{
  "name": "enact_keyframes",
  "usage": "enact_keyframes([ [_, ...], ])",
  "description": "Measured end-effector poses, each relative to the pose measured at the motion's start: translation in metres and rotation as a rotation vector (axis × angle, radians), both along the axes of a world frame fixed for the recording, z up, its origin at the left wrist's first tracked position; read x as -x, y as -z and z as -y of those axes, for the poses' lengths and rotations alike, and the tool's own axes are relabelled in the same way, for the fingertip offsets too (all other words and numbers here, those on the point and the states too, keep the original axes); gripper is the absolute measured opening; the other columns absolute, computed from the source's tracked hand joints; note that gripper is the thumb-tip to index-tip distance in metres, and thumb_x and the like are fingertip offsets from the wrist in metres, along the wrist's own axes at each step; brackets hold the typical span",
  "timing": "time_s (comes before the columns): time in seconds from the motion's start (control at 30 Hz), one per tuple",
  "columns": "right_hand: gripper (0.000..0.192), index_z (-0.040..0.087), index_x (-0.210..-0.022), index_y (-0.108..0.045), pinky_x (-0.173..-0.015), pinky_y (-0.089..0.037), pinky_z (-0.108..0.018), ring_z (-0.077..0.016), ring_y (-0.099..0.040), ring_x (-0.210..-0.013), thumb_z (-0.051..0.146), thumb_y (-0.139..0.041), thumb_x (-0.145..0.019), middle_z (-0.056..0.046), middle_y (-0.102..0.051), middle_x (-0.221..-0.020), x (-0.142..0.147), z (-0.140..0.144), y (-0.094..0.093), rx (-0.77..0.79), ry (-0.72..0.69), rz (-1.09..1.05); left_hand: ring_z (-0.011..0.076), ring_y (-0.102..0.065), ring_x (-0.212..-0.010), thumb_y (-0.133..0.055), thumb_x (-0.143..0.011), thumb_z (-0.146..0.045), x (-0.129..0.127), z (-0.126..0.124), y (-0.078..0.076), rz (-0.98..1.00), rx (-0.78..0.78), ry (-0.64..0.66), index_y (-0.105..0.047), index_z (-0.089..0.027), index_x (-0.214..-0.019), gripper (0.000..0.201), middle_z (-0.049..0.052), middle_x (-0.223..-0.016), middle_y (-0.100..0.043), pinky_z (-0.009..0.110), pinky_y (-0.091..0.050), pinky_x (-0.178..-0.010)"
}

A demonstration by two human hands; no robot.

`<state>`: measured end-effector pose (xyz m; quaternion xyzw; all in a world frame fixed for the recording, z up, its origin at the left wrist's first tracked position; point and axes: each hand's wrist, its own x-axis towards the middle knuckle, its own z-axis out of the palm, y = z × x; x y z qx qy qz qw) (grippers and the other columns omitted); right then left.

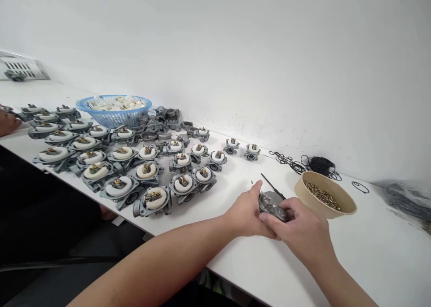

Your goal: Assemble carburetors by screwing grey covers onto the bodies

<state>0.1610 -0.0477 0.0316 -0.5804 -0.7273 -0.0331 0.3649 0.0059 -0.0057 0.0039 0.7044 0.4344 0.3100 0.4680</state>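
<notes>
Over the table, to the right of the middle, my left hand (245, 212) is closed around a grey metal carburetor (269, 203), mostly hidden by my fingers. My right hand (305, 228) grips its rounded cover, the float bowl (279, 212), from the right side, thumb and fingers pressed on it. Just behind the part lies a thin dark rod (272, 186), perhaps a screwdriver. To the left stand several open carburetors (156, 199) with white floats and brass pieces facing up.
A tan bowl of small brass screws (322, 195) stands right of my hands. Black rubber rings (319, 164) lie near the wall. A blue basket (114, 114) holds white floats, beside a pile of grey bowls (161, 125). Another person's hand (8, 120) is at far left.
</notes>
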Motion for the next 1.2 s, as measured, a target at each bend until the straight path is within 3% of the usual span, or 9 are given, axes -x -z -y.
enact_keyframes([
  [0.13,0.023,0.028,-0.08,-0.058,-0.044,-0.047,-0.032,-0.0195,-0.057,-0.05,0.042,-0.074,-0.071,0.003,-0.061,-0.061,-0.006,0.003,-0.001,0.115,-0.078,-0.037,0.0351,-0.064,-0.111,-0.088,-0.04,-0.031,0.001,-0.001,0.0,0.034,-0.006,0.02,-0.005,-0.009,-0.156,0.145,0.014,-0.119,-0.068,0.044,-0.053,-0.094],
  [0.27,0.022,0.027,-0.093,-0.065,-0.051,-0.05,-0.033,-0.0188,-0.059,-0.06,0.046,-0.056,-0.088,-0.002,-0.064,-0.075,-0.026,0.003,-0.003,0.143,-0.241,-0.111,0.0346,-0.063,-0.112,-0.09,-0.038,-0.034,0.001,-0.001,0.001,-0.002,0.016,-0.01,-0.006,-0.013,-0.157,0.147,0.013,-0.12,-0.068,0.044,-0.052,-0.095],
  [0.37,0.027,0.029,-0.115,-0.064,-0.068,-0.059,-0.034,-0.0224,-0.066,-0.088,0.034,-0.049,-0.092,-0.007,-0.066,-0.108,-0.045,-0.006,-0.003,0.12,-0.362,-0.179,0.0361,-0.06,-0.118,-0.092,-0.037,-0.038,0.002,-0.001,0.002,-0.018,0.024,0.005,-0.007,-0.013,-0.157,0.149,0.017,-0.128,-0.062,0.044,-0.052,-0.095],
  [0.43,0.042,0.033,-0.13,-0.058,-0.089,-0.058,-0.041,-0.0276,-0.059,-0.118,0.027,-0.053,-0.088,-0.007,-0.056,-0.134,-0.053,-0.015,-0.004,0.124,-0.445,-0.159,0.0369,-0.058,-0.121,-0.093,-0.036,-0.043,0.003,-0.002,0.001,-0.012,0.013,0.027,-0.007,-0.012,-0.157,0.151,0.018,-0.131,-0.06,0.044,-0.051,-0.097],
  [0.5,0.053,0.034,-0.136,-0.054,-0.098,-0.055,-0.044,-0.03,-0.05,-0.131,0.023,-0.058,-0.085,-0.006,-0.049,-0.144,-0.055,-0.021,-0.006,0.203,-0.519,-0.127,0.037,-0.057,-0.121,-0.092,-0.036,-0.047,0.004,-0.002,0.001,-0.013,-0.004,0.039,-0.006,-0.011,-0.157,0.153,0.018,-0.13,-0.06,0.044,-0.05,-0.097],
  [0.67,0.035,0.029,-0.123,-0.065,-0.089,-0.06,-0.042,-0.0297,-0.061,-0.117,0.031,-0.063,-0.088,-0.011,-0.058,-0.134,-0.047,-0.029,-0.004,0.386,-0.59,-0.208,0.0348,-0.061,-0.113,-0.091,-0.038,-0.048,0.004,-0.001,-0.001,-0.026,-0.02,0.066,-0.002,-0.009,-0.156,0.153,0.017,-0.125,-0.063,0.043,-0.053,-0.091],
  [0.97,0.034,0.026,-0.113,-0.064,-0.076,-0.061,-0.034,-0.0235,-0.067,-0.092,0.032,-0.071,-0.08,-0.007,-0.065,-0.109,-0.048,-0.032,0.011,0.235,-0.484,-0.15,0.0352,-0.06,-0.114,-0.093,-0.039,-0.041,0.003,-0.002,0.005,0.04,0.012,0.058,0.005,-0.016,-0.157,0.155,0.014,-0.124,-0.063,0.044,-0.049,-0.094],
  [1.1,0.029,0.025,-0.109,-0.062,-0.075,-0.06,-0.035,-0.0228,-0.066,-0.088,0.033,-0.069,-0.082,-0.007,-0.065,-0.105,-0.049,-0.03,0.014,0.266,-0.431,-0.152,0.0343,-0.061,-0.112,-0.093,-0.039,-0.035,0.003,-0.001,0.002,0.08,0.027,0.04,0.001,-0.015,-0.157,0.153,0.014,-0.124,-0.063,0.043,-0.05,-0.095],
  [1.2,0.034,0.025,-0.117,-0.058,-0.085,-0.059,-0.039,-0.0248,-0.066,-0.098,0.035,-0.066,-0.085,-0.009,-0.064,-0.116,-0.054,-0.031,0.017,0.351,-0.47,-0.226,0.0343,-0.061,-0.113,-0.093,-0.039,-0.037,0.004,-0.002,0.001,0.089,0.033,0.031,0.0,-0.012,-0.157,0.153,0.016,-0.127,-0.061,0.043,-0.049,-0.096],
])
